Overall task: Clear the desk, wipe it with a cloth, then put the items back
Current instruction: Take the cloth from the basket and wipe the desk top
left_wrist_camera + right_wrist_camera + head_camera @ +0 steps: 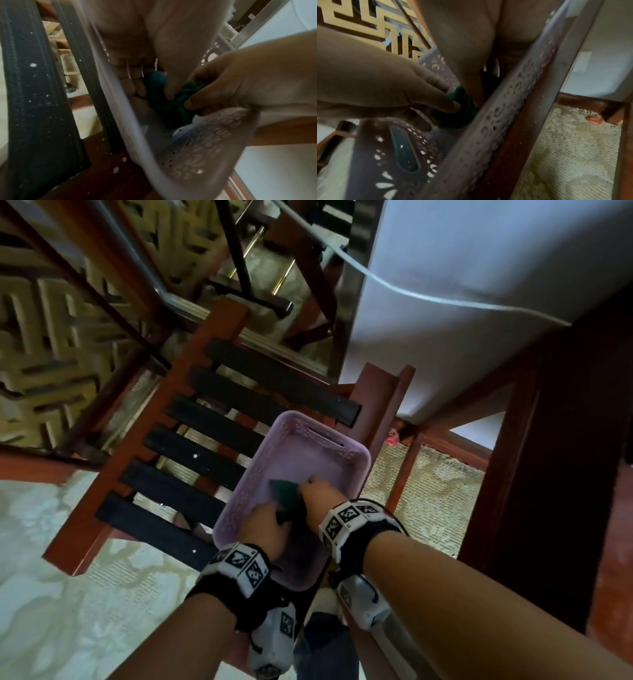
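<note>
On the slatted rack [191,453], red-brown frame with black slats, standing on patterned carpet [421,494]: a lilac perforated basket [318,453] sits at the rack's near right end. I can't identify a tabletop in any view. The white surface [479,268] upper right could be it, can't tell.

Both hands are down inside the basket. Left hand [265,525] comes in at the near end, right hand [318,494] just beyond it, the two nearly touching. Between them is the cloth [284,491]: dark green, bunched, low in the basket. Whether it touches the basket floor is not resolvable.

Fingers: the left wrist view shows the right hand's fingers [193,104] curled round a fold of the cloth, pinching it. The right wrist view shows the left hand's fingers [448,104] pressed onto the other side of the bunch, with the lower ones curled under it. So both hands grip the cloth, neither is spread.

Step, my read: cloth handling. Most likely it's being picked out of the basket for the wipe, though dropping it back after wiping would look the same. Progress not judgeable, tabletop state unseen.

Next move, if it's the pick-up: lift straight up to clear the basket walls, pass the cloth to one hand, flatten the bunch before it meets the tabletop. The basket looks light, so a snag on the perforated wall could drag it along the slats.
</note>
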Demonstrator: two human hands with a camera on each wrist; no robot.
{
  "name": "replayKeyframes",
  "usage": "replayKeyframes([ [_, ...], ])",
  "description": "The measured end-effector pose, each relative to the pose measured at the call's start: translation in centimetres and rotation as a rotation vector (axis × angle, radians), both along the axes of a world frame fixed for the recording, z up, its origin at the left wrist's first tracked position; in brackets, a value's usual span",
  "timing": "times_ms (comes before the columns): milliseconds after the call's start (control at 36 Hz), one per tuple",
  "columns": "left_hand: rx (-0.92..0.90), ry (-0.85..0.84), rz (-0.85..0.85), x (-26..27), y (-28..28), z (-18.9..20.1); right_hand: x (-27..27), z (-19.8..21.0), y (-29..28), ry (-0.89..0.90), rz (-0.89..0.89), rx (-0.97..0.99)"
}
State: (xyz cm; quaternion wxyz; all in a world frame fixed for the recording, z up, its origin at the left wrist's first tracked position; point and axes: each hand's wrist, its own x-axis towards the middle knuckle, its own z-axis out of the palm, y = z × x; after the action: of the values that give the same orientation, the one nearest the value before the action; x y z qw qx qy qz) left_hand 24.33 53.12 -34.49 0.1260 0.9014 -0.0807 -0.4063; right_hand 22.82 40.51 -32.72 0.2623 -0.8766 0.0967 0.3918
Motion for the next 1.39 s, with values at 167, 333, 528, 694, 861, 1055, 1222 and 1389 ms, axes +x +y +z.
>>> replayKeyframes([
  [167, -0.237, -0.049, 0.024, 0.1, -0.1, 5.0, -1.0, 4.3, -1.2, -0.077, -0.106, 0.019],
  [333, -0.342, 0.002, -0.008, -0.6, -1.7, 11.9, -3.1, 12.1, -3.8, -0.107, -0.041, 0.014],
  [528, -0.416, 0.11, -0.254, -3.5, -7.0, 21.5, -8.1, 20.4, -8.1, -0.192, -0.012, -0.114],
  [694, -0.53, 0.12, -0.26, -7.7, -12.4, 28.9, -14.2, 26.8, -13.5, -0.326, -0.167, -0.177],
  [861, -0.624, 0.209, -0.217, -11.9, -17.9, 32.8, -20.8, 30.8, -19.3, -0.381, -0.335, -0.239],
  [1055, -0.522, -0.062, -0.562, -15.6, -22.9, 33.2, -27.7, 34.4, -24.2, -0.473, -0.47, -0.272],
  [1222, -0.504, -0.061, -0.704, -18.7, -25.9, 34.1, -31.7, 36.2, -26.6, -0.55, -0.545, -0.294],
  [1389, -0.529, -0.078, -0.691, -20.4, -27.4, 35.1, -34.0, 37.0, -27.8, -0.626, -0.666, -0.193],
])
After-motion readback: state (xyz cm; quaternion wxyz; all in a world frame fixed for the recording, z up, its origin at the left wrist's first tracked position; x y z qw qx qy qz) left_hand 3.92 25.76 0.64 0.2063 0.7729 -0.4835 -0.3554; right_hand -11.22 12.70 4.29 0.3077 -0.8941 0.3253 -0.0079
